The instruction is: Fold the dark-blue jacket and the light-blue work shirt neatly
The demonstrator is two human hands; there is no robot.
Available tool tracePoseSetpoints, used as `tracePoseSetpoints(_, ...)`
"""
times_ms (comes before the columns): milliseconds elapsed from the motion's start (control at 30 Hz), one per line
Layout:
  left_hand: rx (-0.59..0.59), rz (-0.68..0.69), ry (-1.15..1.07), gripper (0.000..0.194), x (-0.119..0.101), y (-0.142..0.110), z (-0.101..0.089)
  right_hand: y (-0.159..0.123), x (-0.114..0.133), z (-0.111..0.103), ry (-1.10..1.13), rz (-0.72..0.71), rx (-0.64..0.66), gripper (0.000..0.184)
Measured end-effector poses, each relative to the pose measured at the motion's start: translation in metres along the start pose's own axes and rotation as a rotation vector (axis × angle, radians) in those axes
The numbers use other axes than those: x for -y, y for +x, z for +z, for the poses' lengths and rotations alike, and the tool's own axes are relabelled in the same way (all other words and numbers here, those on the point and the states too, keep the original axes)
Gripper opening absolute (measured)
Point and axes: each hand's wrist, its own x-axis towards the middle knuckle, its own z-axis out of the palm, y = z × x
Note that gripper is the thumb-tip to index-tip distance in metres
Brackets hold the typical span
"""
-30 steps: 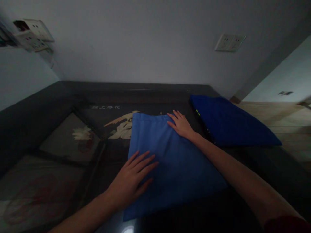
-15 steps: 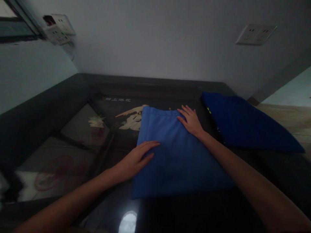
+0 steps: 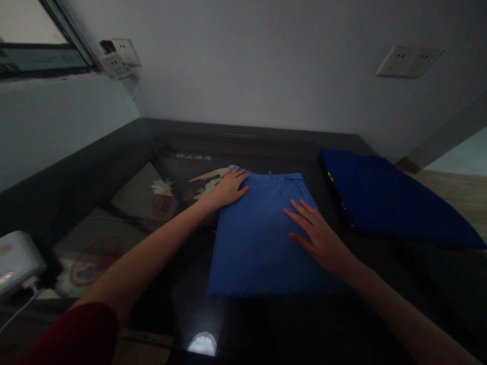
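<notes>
A light-blue skirt (image 3: pixel 262 243) lies flat on a dark glossy tabletop (image 3: pixel 243 329), its waistband at the far end and its wide hem towards me. The band has a small tab near its right end. My left hand (image 3: pixel 230 188) rests open on the upper left corner of the waistband, palm down. Over the skirt's right side is my right hand (image 3: pixel 315 235), fingers spread and holding nothing; whether it touches the cloth I cannot tell. The right forearm hides the skirt's lower right corner.
A darker blue folded cloth (image 3: pixel 391 203) with a yellow-green mark lies to the right. At the far left is a white device (image 3: pixel 19 263) with a cable. The tabletop bears printed flowers, a bird and characters. Wall sockets (image 3: pixel 411 61) are above the back edge.
My left hand has moved up from the skirt's left middle to its waistband corner. My right hand has come down from the waistband's right end, uncovering the tab. The view has shifted left.
</notes>
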Motion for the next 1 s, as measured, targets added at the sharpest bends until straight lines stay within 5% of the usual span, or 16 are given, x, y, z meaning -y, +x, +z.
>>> tracePoseSetpoints(133, 0.097, -0.035, 0.137, 0.062, 0.009, 0.008, 0.017, -0.020, -0.004, 0.012, -0.062, 0.038, 0.099, 0.056)
tracePoseSetpoints(567, -0.022, -0.082, 0.121, 0.063, 0.013, 0.003, 0.037, -0.023, -0.008, 0.020, -0.096, 0.045, 0.144, 0.059)
tracePoseSetpoints(867, -0.228, -0.082, -0.200, 0.061, 0.021, 0.001, 0.037, -0.023, -0.005, 0.015, 0.041, 0.085, 0.094, 0.054)
tracePoseSetpoints(1000, -0.380, -0.254, -0.488, 0.075, 0.040, 0.006, 0.021, -0.030, -0.001, -0.004, 0.173, 0.155, -0.032, 0.049)
